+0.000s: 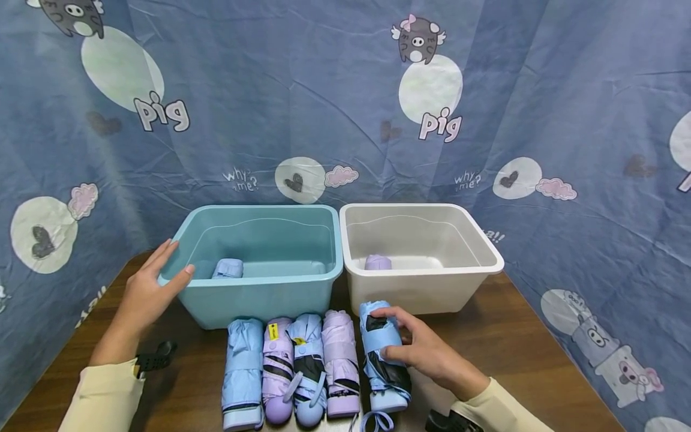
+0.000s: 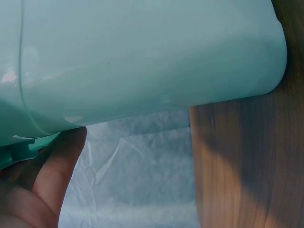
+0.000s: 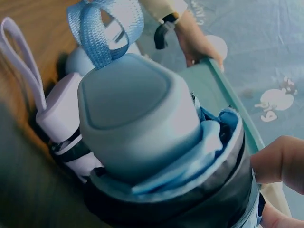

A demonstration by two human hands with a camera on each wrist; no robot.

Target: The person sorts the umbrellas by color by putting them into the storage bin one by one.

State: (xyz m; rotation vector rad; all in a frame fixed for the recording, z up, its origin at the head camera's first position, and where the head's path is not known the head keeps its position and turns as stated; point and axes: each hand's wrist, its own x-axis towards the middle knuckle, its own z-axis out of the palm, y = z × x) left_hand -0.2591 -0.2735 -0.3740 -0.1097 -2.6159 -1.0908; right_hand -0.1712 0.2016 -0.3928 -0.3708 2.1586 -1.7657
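Our right hand [image 1: 426, 351] has its grip curled around the blue umbrella [image 1: 382, 354] at 5 o'clock; our left hand [image 1: 148, 288], fingers spread, touches the teal bin [image 1: 259, 300].

Two bins stand side by side on the tabletop [image 1: 518, 336]: left bin [image 1: 259, 300], right bin [image 1: 421, 288]. Five folded umbrellas [image 1: 315, 366] lie in a row near them; each bin contains one.

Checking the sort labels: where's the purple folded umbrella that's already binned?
Head view: the purple folded umbrella lies on the floor of the white bin, right of the teal bin.
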